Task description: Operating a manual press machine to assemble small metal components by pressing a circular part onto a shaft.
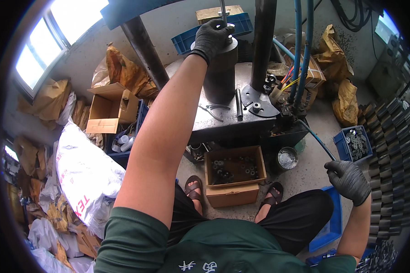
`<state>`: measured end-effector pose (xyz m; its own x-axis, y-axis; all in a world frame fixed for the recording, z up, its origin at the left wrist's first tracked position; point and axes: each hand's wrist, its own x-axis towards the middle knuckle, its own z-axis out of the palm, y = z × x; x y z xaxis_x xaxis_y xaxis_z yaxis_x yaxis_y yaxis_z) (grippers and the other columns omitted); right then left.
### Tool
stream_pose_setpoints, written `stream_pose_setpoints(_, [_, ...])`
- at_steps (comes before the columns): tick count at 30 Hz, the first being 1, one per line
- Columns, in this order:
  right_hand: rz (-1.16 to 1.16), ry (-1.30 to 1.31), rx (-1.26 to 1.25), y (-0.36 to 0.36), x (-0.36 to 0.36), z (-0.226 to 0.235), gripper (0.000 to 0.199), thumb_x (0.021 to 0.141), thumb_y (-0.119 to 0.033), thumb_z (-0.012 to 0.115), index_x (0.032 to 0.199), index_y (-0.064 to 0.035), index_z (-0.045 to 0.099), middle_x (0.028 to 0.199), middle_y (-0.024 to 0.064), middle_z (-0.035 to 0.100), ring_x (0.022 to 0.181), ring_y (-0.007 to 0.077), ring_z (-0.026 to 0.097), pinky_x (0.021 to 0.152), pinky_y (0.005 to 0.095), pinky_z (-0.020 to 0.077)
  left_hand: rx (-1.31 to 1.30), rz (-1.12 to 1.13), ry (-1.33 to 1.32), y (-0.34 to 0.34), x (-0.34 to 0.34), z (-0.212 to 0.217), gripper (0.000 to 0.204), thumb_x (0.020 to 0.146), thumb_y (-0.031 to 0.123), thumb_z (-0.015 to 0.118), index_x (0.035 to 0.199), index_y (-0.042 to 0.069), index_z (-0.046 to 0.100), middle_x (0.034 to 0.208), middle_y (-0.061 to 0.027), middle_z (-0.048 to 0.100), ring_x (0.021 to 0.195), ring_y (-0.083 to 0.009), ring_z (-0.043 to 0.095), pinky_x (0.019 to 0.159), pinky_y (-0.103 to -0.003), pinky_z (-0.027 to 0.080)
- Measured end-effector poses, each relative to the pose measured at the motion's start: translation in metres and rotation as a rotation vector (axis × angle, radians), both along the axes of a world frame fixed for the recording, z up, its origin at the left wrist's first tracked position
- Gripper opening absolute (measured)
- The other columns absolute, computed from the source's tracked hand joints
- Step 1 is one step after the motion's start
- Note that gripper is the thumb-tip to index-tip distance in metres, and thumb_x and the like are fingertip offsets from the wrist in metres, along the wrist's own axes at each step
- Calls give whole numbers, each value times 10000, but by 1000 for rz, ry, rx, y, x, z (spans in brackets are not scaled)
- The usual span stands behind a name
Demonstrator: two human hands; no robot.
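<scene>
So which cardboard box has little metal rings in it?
The open cardboard box on the floor between the person's sandalled feet. The other open box, at the left by the white sack, shows none.

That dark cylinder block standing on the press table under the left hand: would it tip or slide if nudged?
The dark cylinder block looks like solid metal, so probably heavy and hard to slide. It stands upright on a broad flat base, so tipping seems unlikely. The left hand rests on its top.

Hidden from me: top of dark cylinder (pixel 221 73) under my left hand (pixel 212 38). Parts in cardboard box (pixel 232 170) and blue bin (pixel 354 143) too small to identify.
</scene>
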<state>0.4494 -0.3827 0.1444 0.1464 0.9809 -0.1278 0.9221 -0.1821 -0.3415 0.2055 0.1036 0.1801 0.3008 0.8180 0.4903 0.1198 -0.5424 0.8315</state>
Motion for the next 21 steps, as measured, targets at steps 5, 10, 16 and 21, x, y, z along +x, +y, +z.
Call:
stream_pose_setpoints(5, [-11,73,237,2,2,0,263,869,-31,615,1112,21,701,990,215,718,928,374,709,849,418,565,63,4,13,5,-1,-2,412,872,286,833,1157,14,714,872,-51,719,742,-99,671,701,-253,586])
stream_pose_setpoints(10, [-30,37,340,3,-5,1,251,868,-21,617,1101,28,696,1002,218,710,940,368,703,836,422,557,-8,-29,18,12,-1,-3,532,805,354,857,1232,73,708,947,-104,763,864,-171,734,872,-309,579])
stream_pose_setpoints(16, [-36,-252,888,74,21,35,154,937,-70,659,1066,2,702,966,202,702,908,351,700,819,410,553,104,-33,117,16,1,-3,499,851,245,827,1259,19,647,899,-71,711,780,-108,680,738,-259,582])
stream_pose_setpoints(21, [-71,-208,1044,164,66,78,191,971,-125,649,1125,-32,715,986,184,723,941,339,715,827,384,557,169,14,191,16,2,-2,454,846,237,814,1235,53,668,902,-76,722,787,-122,693,759,-273,586])
